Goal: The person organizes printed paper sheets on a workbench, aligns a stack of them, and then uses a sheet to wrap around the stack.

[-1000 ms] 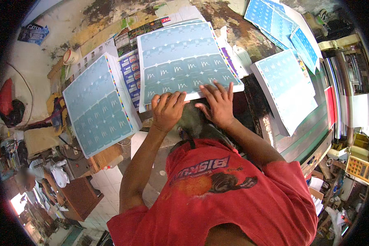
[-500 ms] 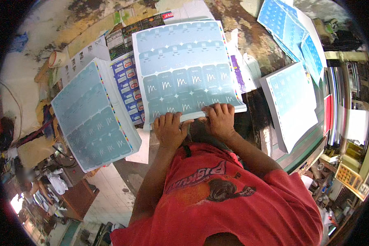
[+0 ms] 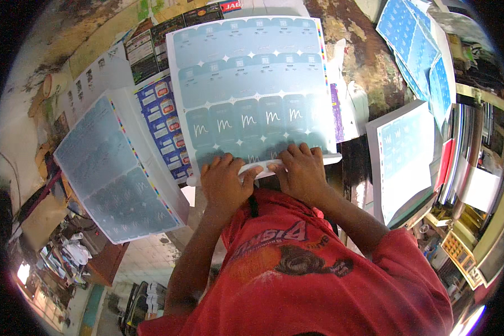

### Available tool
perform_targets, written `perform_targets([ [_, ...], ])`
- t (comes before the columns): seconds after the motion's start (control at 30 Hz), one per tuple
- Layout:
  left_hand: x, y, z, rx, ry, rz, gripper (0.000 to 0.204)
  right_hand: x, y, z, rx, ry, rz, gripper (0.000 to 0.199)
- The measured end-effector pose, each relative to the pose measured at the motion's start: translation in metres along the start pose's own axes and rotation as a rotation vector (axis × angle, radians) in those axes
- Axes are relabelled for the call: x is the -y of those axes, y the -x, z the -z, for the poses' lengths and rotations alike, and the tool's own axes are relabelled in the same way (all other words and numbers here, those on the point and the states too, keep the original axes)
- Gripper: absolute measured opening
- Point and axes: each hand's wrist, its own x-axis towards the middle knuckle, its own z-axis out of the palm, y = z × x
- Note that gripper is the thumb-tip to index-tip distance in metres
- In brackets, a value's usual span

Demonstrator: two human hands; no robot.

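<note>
A stack of large printed sheets (image 3: pixel 251 81) in pale blue and teal, with white script marks and a colour strip down its right side, lies in front of me. My left hand (image 3: pixel 225 183) is closed on the left part of its near edge, fingers over the top and thumb pointing inward. My right hand (image 3: pixel 301 175) grips the same edge farther right, its thumb close to the left one. Between and under the hands the edge is curled up into a roll. How many sheets are in my grasp cannot be seen.
A thick stack of similar sheets (image 3: pixel 117 173) lies at the left, and another stack (image 3: pixel 400 162) at the right. Blue printed sheets (image 3: pixel 413 47) sit at the far right. A purple label sheet (image 3: pixel 163 126) shows beside the middle stack. Rolls and papers (image 3: pixel 476 173) fill the right side.
The near edge of the middle sheets has curled up further under both hands. The grip stays on that edge. The whole view has shifted and sits closer.
</note>
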Motion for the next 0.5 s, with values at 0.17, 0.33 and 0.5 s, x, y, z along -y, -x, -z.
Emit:
perform_targets([
  [0.17,0.009,0.057,-0.042,-0.264,-0.181,-0.135,0.044,-0.003,0.045,-0.053,-0.349,0.076,0.072,0.039],
  [0.33,0.021,0.104,-0.050,-0.292,-0.080,-0.087,0.070,-0.030,0.090,-0.093,-0.426,0.099,0.028,0.069],
  [0.5,0.072,0.129,-0.019,-0.137,-0.269,0.072,0.060,-0.125,0.108,-0.083,-0.599,0.224,0.014,0.065],
])
